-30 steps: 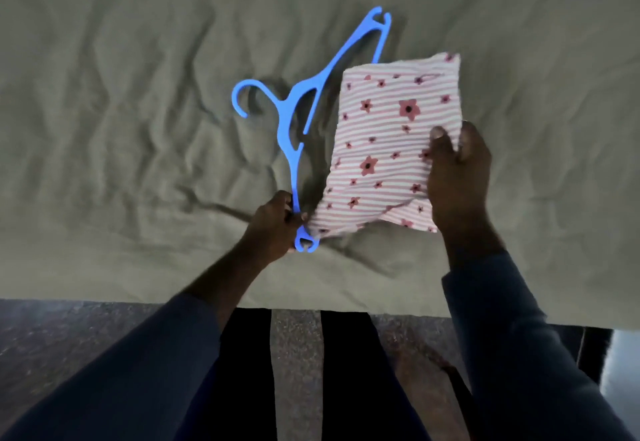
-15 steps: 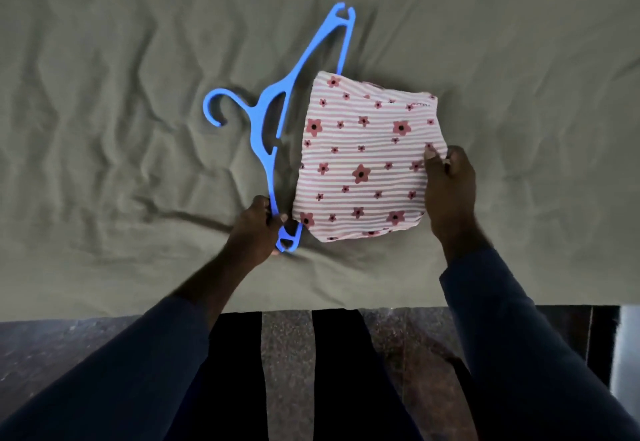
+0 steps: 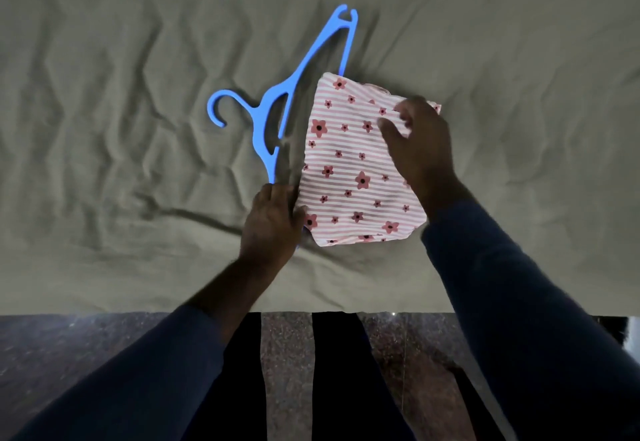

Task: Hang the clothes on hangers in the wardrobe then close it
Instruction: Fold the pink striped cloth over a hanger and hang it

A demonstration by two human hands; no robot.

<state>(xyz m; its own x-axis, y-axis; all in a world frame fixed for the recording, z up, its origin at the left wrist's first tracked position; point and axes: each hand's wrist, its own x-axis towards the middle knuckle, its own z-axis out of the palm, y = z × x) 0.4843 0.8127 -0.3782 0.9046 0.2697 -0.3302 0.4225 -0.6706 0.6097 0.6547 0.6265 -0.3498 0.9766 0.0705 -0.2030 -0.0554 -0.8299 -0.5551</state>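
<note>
- The folded garment [image 3: 353,163] lies flat on the bed, a soft pink-and-white striped knit dotted with dark-centred red flowers. It is folded into a neat rectangle, and its edges look limp and rounded.
- Just beside its left edge lies the blue hanger [image 3: 270,122]. It's thin, rigid moulded plastic, with the hook curling out to the left and one notched shoulder tip pointing away up the bed. Part of its lower bar slips under the cloth.
- The left hand [image 3: 273,222] has its fingers folded over the hanger's near tip and its thumb against the garment's corner. My read: it's keeping the hanger ready while the cloth gets opened.
- The right hand [image 3: 419,143] is over the far right corner, blurred, with its fingers spread and loosely bent. I see no pinch, and I can't tell whether it touches the fabric. It's likely reaching to unfold.
- Underneath is an olive bedsheet [image 3: 121,94], matte and heavily creased, giving a broad, soft work surface.
- Nearer the camera are dark blue sleeves [image 3: 519,302] and a speckled stone floor [image 3: 69,354]. No wardrobe is in view.
</note>
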